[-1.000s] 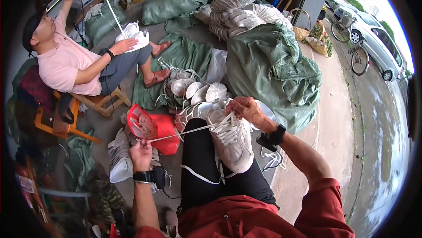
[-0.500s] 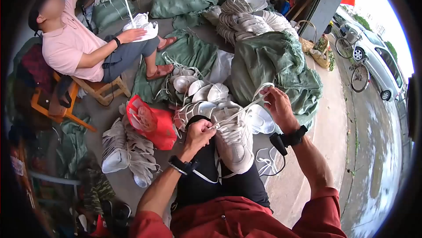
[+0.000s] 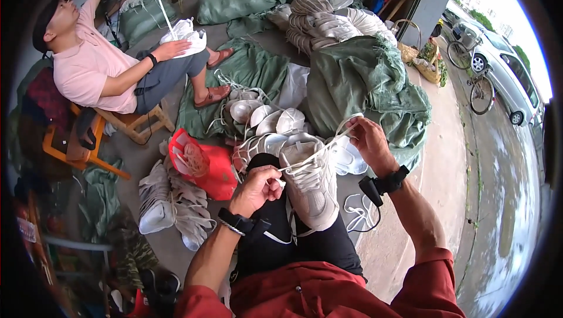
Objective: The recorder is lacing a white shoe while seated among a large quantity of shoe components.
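On my lap rests a white sneaker (image 3: 314, 198), its toe pointing toward me. A white shoelace (image 3: 312, 158) runs over its opening, stretched between my two hands. My left hand (image 3: 257, 188), left of the shoe, is closed on one stretch of the lace, a bit of white showing at its fingers. Up and to the right of the shoe, my right hand (image 3: 370, 142) pinches a looped part of the same lace. More lacing zigzags across the shoe's tongue, and a loose length hangs by its left side onto my dark trousers.
Left of my knees are a red bag (image 3: 214, 171) holding laces and a bunch of pale shoe uppers (image 3: 158, 195). Beyond lie more white shoe parts (image 3: 258, 112) and a green sack (image 3: 363, 83). A person in pink (image 3: 97, 66) sits on a wooden stool; another works behind.
My left hand has turned and shifted slightly left and down, its fingers curling more around the lace. The right hand stays nearly in place. The person at the back has spread their arms apart.
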### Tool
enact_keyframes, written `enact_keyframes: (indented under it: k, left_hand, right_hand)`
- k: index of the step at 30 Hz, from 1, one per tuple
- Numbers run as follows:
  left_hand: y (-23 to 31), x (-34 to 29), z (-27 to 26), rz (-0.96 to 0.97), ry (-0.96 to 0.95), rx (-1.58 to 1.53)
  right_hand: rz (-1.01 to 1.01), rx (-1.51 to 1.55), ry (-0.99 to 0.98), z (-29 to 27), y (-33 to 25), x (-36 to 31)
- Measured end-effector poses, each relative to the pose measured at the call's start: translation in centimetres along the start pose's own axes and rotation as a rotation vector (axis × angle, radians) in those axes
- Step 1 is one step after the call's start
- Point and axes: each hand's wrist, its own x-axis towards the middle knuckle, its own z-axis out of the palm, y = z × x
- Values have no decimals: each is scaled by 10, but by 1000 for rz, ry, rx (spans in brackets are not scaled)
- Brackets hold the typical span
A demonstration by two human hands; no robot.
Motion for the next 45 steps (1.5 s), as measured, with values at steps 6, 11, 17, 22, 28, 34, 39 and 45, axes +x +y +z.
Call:
enact_keyframes:
  k: [6,11,17,22,28,34,39,45]
  left_hand:
    - [0,-6,7,315,241,141]
    - [-12,-10,42,868,320,1170]
    - [-19,10,38,939,403,1466]
    - [-14,7,33,834,345,1333]
    - [-7,-11,27,761,220,1306]
    - [-7,-7,29,825,364,1521]
    - [-10,-7,33,783,284,1403]
    - [-11,4,29,871,343,1391]
  right_hand:
    - [-5,53,-14,-3,2,0]
    - [34,73,-11,-4,6,5]
    - [47,75,-33,2,9,1]
    - [46,81,-6,-5,5,0]
    - [-4,126,-29,-24,1,6]
    - [-57,113,3,-26,-18,4]
    - [-160,-20,-14,-18,-40,-4]
    - [-155,-19,12,-34,-36,-2]
